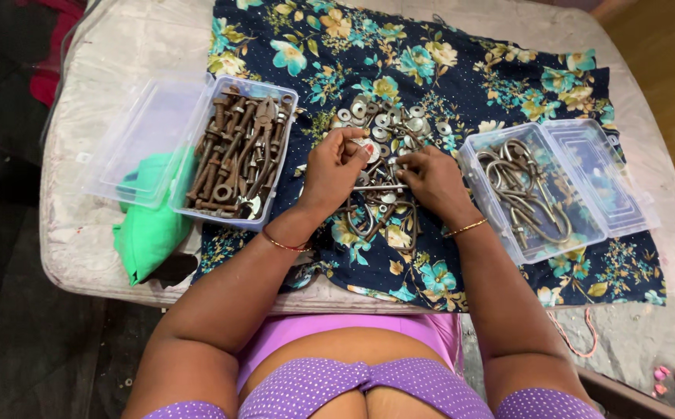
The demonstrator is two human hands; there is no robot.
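Note:
A heap of loose metal hardware (388, 132), with washers, bolts and bent U-shaped pieces, lies on a dark floral cloth (368, 54). My left hand (334, 167) rests on the heap's left side with its fingertips pinched on a small washer. My right hand (430, 178) lies on the right side and its fingers hold one end of a long thin bolt (376, 188) that stretches between both hands. Rusty U-shaped pieces (380, 221) lie just in front of my hands.
A clear plastic box (238, 151) full of rusty bolts stands left, its lid (147, 140) open beside it over a green cloth (151, 225). A second clear box (527, 190) with U-shaped hooks stands right, lid open. The worn table (97, 85) ends near my lap.

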